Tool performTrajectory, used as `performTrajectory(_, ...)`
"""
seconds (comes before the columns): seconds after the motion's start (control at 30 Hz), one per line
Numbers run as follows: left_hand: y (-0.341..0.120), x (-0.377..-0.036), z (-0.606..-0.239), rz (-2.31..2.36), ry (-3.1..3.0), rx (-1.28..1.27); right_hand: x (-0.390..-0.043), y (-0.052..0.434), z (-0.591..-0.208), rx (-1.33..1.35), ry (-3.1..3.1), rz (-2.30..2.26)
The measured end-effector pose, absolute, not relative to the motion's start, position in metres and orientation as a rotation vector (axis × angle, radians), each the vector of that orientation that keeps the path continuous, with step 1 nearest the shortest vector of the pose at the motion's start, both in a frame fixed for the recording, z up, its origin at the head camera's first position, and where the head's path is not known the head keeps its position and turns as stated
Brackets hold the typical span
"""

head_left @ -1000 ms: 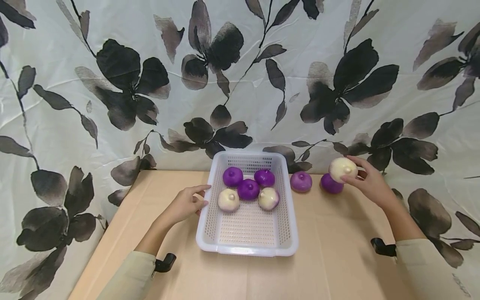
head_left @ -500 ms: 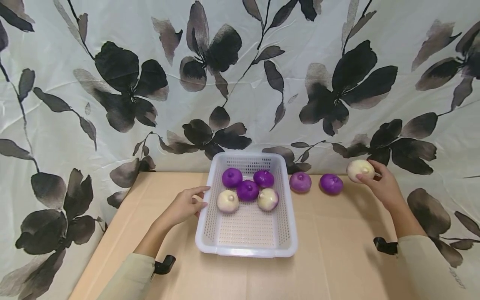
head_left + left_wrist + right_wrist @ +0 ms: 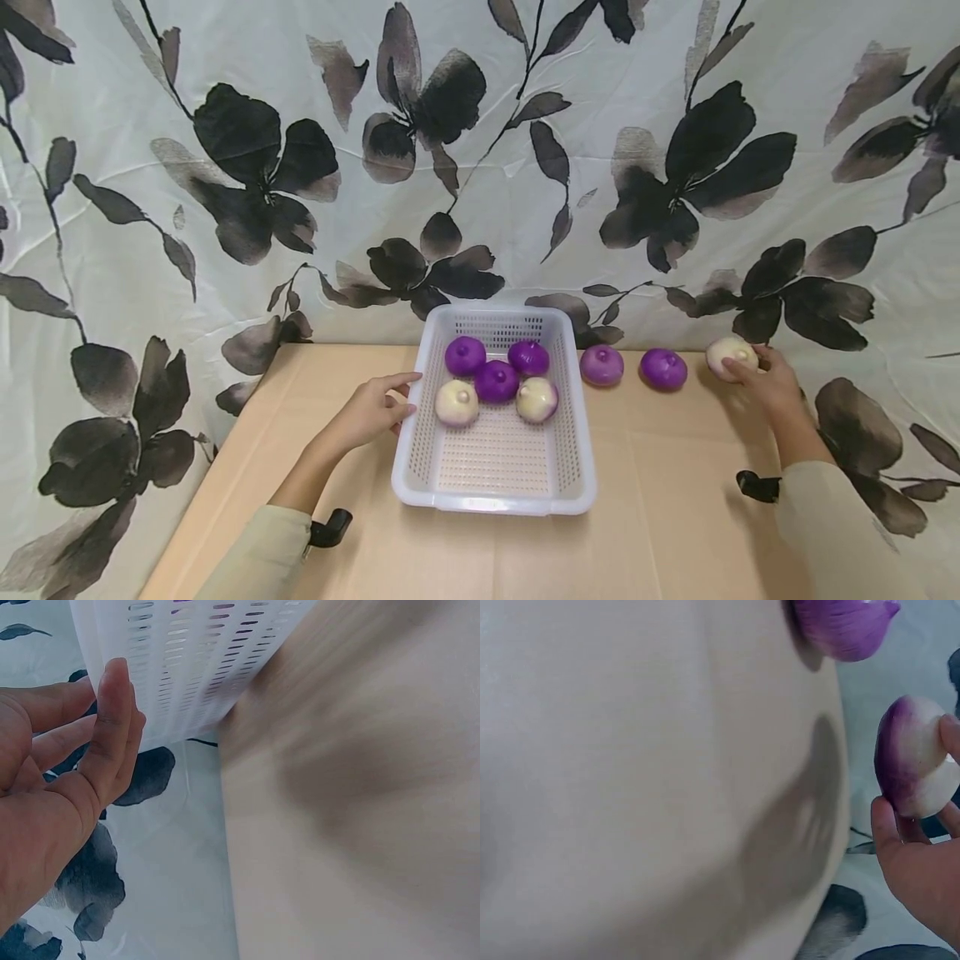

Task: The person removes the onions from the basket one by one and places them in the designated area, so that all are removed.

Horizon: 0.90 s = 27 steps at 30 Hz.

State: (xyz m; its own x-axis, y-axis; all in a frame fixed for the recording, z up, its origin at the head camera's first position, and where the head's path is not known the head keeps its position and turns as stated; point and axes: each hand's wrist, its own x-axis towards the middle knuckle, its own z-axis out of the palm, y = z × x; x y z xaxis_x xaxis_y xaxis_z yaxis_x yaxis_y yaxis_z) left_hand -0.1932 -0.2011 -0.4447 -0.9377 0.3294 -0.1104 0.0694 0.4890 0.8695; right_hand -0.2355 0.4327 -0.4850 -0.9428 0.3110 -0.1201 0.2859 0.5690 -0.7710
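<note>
In the head view, my right hand [image 3: 772,387] grips a pale onion [image 3: 726,357] at the table's far right, thumb in front and fingers behind it. The right wrist view shows this onion [image 3: 911,757] as white with a purple side, with its shadow on the table. My left hand [image 3: 371,408] touches the left rim of a white perforated plastic basket [image 3: 495,502], fingertips against its outer wall. Inside the basket lie three purple onions [image 3: 497,381] and two whitish ones [image 3: 457,402].
Two purple onions [image 3: 602,364] [image 3: 663,369] sit on the wood-toned table [image 3: 645,517], between the basket and my right hand. Along the table's back edge hangs a white curtain [image 3: 525,200] with dark flowers.
My right hand has carried the pale onion rightward from above the far purple onion, then lowered it toward the table at the row's right end. The left hand and basket stay put.
</note>
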Motion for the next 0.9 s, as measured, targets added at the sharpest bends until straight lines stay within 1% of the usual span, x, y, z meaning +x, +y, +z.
performTrajectory(0.3, -0.201, -0.193, -0.447, 1.427, 2.475, 0.334, -0.239, 0.441, -0.507, -0.715, -2.776, 1.407)
performTrajectory(0.6, -0.201, -0.193, -0.444, 1.423, 2.469, 0.329, -0.239, 0.441, -0.509, -0.724, -2.813, 1.375)
performTrajectory(0.9, -0.201, -0.193, -0.444, 1.41, 2.484, 0.335, -0.242, 0.443, -0.515, -0.662, -2.902, 1.316)
